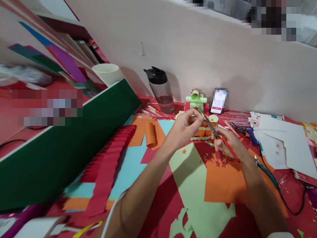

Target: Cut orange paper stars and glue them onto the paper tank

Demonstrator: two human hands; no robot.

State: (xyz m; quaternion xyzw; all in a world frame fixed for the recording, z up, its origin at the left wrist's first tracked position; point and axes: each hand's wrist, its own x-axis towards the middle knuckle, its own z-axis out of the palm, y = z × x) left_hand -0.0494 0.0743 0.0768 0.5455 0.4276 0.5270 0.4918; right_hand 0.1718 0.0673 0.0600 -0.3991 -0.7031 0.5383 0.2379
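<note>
My right hand (pixel 226 142) grips a pair of scissors (pixel 216 132) with red handles, blades pointing up and left. My left hand (pixel 187 124) is pinched closed beside the blade tips; whatever small piece is between its fingertips is too small to make out. Behind both hands stands a paper model (pixel 195 103) of light green and red parts, with orange rolls below, partly hidden by the hands. Several small red paper stars (pixel 218 162) lie beneath the scissors. One orange star (pixel 184 151) rests on a light green paper sheet (pixel 189 175), beside an orange sheet (pixel 223 183).
A green board (pixel 74 145) bounds the left side, near pleated red paper (pixel 106 162). A water bottle (pixel 162 92) and a phone (pixel 219 101) stand against the white partition (pixel 173 39). At right are a blue glue gun (pixel 247 134), teal-handled pliers (pixel 266 172) and white sheets (pixel 294 142).
</note>
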